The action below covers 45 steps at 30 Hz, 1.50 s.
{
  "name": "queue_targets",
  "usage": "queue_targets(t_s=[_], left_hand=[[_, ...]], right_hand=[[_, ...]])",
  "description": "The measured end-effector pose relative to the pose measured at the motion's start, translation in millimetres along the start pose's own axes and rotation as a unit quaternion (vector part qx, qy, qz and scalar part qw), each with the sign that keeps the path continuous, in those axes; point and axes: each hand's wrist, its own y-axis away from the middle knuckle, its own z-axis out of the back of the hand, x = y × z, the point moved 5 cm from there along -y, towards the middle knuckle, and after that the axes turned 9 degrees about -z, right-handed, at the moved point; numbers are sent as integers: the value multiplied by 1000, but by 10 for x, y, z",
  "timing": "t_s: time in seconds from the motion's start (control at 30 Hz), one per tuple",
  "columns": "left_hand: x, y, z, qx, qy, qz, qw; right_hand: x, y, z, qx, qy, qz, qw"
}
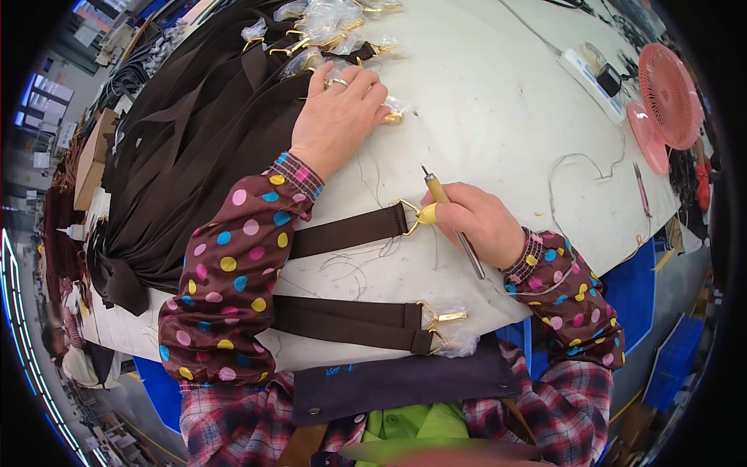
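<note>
My left hand (340,117), a ring on one finger, curls over the plastic-wrapped ends of the dark brown straps (187,148). Its thumb side meets a gold hook (393,118); the gripping fingertips are partly hidden. My right hand (481,227) is closed around a pen-like tool (440,191) with a tan handle, a dark pointed tip and a metal rear end. A yellow cover on one fingertip touches the gold clasp (410,218) of a single brown strap (342,235). Nearer me, two brown straps (350,323) lie with gold hooks in clear plastic.
A pink fan (668,97) and a white power strip (587,82) stand at the far right of the white table (482,101). Another slim tool (643,191) lies near the right edge. Loose threads are scattered about. A cardboard box (95,159) is left of the strap pile.
</note>
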Motion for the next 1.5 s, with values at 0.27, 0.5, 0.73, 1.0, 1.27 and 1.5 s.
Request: queue_targets(t_s=[0.27, 0.5, 0.73, 1.0, 1.27, 1.5], left_hand=[[185, 214, 381, -129, 177, 20, 976], [-121, 735, 775, 120, 447, 134, 876], [-249, 891, 743, 252, 507, 112, 817], [-386, 498, 632, 176, 480, 44, 858], [-451, 544, 345, 184, 555, 70, 808], [-419, 627, 338, 169, 594, 95, 781]], right_hand=[[-59, -15, 26, -24, 48, 9, 999], [-59, -203, -15, -52, 51, -2, 997], [-137, -265, -87, -55, -20, -71, 996], [-123, -270, 39, -131, 5, -49, 990], [95, -197, 133, -129, -30, -71, 989], [-45, -284, -65, -18, -263, -205, 943]])
